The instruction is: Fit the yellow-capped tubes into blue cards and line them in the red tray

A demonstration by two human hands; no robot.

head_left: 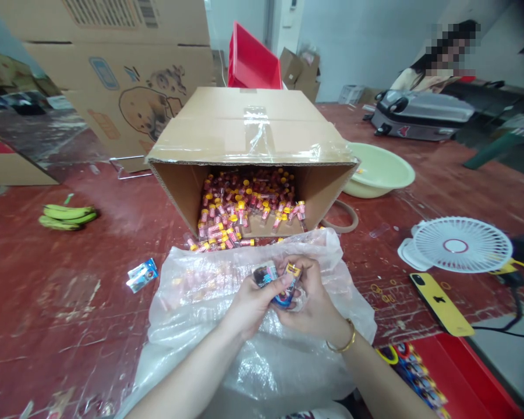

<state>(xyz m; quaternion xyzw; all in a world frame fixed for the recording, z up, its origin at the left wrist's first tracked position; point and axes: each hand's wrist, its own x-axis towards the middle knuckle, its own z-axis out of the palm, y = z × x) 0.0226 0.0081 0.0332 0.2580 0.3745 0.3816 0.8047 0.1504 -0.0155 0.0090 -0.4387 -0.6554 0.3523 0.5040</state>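
The left hand (pixel 255 302) and right hand (pixel 311 299) grip the blue packaging (pixel 283 299) over the plastic sheet (pixel 187 331) — likely for 2-sided control — with the open carton (pixel 297 131) facing them, probably to keep tubes (pixel 241 213) reachable.

The held wrapper (pixel 283 299) is blue-printed, the tubes (pixel 241 215) pink and yellow.

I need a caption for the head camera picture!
Left hand and right hand hold printed items before a cardboard box of yellow-capped tubes.

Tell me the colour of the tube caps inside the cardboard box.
The caps are yellow, best seen in the head view.
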